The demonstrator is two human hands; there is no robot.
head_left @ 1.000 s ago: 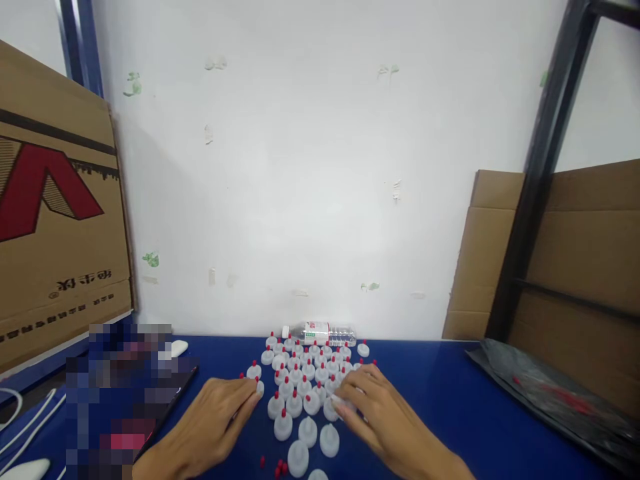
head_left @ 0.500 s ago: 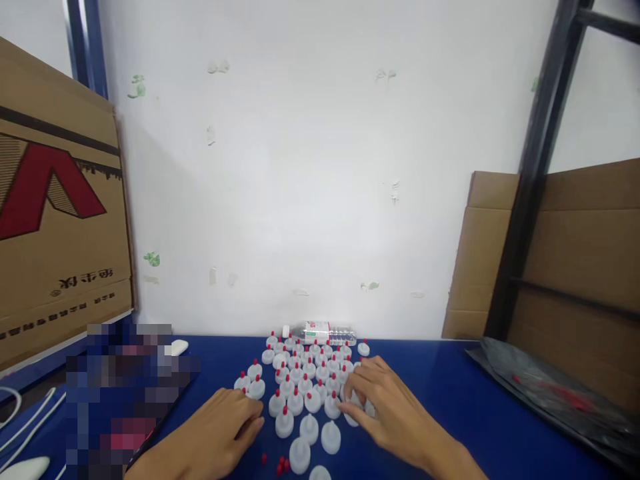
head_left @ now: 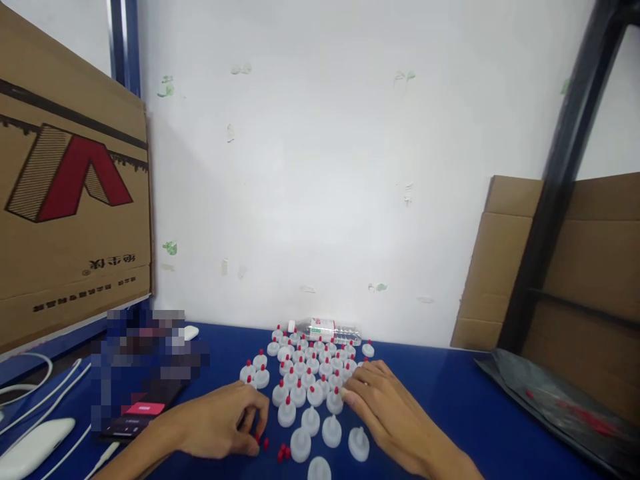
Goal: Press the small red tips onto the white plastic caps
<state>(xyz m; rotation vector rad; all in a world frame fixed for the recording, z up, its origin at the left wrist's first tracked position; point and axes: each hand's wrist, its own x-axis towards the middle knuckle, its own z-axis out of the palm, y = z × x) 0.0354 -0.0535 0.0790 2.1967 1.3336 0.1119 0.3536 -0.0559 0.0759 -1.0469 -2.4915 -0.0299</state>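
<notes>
Since half a second ago the left hand [head_left: 227, 421] has dropped from the capped pieces toward the near side of the blue table [head_left: 430, 393], and one uncapped white piece [head_left: 359, 444] now stands clear of the right hand [head_left: 387, 417]. One red cap [head_left: 257, 439] shows at the left thumb and forefinger; whether it is pinched or merely touched I cannot tell. The right thumb is at a capped white piece [head_left: 335, 402], and I cannot tell whether the fingers grip it.

Four other caps seem to lie loose: a single cap [head_left: 266, 443] and a heap of about three [head_left: 284, 448]. Counting the one by the right hand, five white pieces are uncapped; the nearest [head_left: 319, 471] is cut off by the view.

Four capped pieces form a group [head_left: 261, 378] toward the table's left edge, one partly covered by the left hand. The main cluster [head_left: 299, 394], over twenty, is too crowded to count, and the right hand blocks part of it. One bottle [head_left: 325, 331] lies along the far edge.

On the left side are white cables and a phone [head_left: 133, 423], its screen partly pixelated; on the right, a dark plastic bag [head_left: 545, 393].
</notes>
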